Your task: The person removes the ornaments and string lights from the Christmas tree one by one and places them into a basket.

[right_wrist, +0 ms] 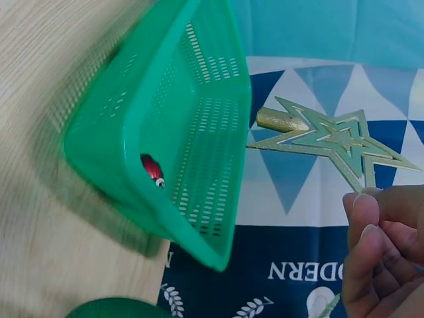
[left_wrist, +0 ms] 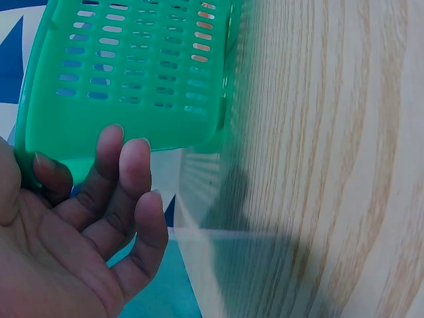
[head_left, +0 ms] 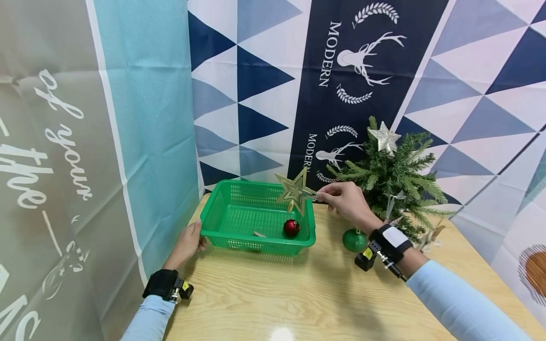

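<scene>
A gold star tree topper (head_left: 295,192), with cut-out outlines and a short tube at its base, is pinched by one point between the thumb and fingers of my right hand (head_left: 346,202). It overlaps the right end of a green plastic basket (head_left: 256,242) in the head view; the right wrist view shows it beyond the basket's rim (right_wrist: 238,99). My left hand (head_left: 187,242) grips the basket's left front corner, fingers (left_wrist: 136,165) bent against the outer wall. Inside the basket are a red ball ornament (head_left: 292,228) and a small pale piece (head_left: 259,234).
Right of the basket, a green ball ornament (head_left: 354,240) lies on the wooden table (head_left: 264,289). Behind it stands a small artificial Christmas tree (head_left: 398,175) bearing a silver glitter star (head_left: 385,138). Patterned cloth (head_left: 256,61) hangs along the back and left.
</scene>
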Motion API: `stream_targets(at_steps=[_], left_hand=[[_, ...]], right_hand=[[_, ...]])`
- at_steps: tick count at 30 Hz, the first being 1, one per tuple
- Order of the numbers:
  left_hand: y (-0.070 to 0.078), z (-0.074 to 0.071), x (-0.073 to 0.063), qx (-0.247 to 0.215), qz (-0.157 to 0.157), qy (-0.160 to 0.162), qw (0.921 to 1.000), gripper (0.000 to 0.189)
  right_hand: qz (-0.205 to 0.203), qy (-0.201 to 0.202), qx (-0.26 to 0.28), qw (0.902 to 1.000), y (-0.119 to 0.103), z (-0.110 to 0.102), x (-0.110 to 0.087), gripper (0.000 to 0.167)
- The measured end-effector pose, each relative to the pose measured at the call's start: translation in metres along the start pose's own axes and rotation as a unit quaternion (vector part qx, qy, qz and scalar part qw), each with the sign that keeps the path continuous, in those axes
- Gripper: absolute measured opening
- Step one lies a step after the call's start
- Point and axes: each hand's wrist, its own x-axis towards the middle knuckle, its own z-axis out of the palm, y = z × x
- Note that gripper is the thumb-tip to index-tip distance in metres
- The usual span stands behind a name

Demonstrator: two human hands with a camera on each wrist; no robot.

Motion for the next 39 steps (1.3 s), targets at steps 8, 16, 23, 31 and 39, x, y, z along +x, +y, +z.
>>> stream_targets(at_steps=[8, 16, 23, 31, 39], left_hand=[[0.0, 0.001, 0.001, 0.001, -0.001, -0.001, 1.0, 0.049], [-0.001, -0.001, 0.003, 0.0, 0.008, 0.001, 1.0, 0.052], [-0.001, 0.0, 0.003, 0.008, 0.003, 0.004, 1.0, 0.054], [0.003, 0.0, 0.001, 0.004, -0.003, -0.004, 1.0, 0.051], [0.002, -0.001, 0.002, 0.01, 0.001, 0.0, 1.0, 0.054]], right_hand=[[-0.001, -0.022, 0.004, 0.9997, -0.003, 0.008, -0.003, 0.019], [0.003, -0.021, -0.001, 0.9998, -0.006, 0.016, -0.003, 0.018], [0.019, -0.037, 0.012, 0.9991, -0.005, 0.031, -0.003, 0.017], [0.042, -0.046, 0.029, 0.9977, -0.005, 0.044, -0.006, 0.016], [0.028, -0.047, 0.017, 0.9983, -0.005, 0.058, -0.006, 0.016]])
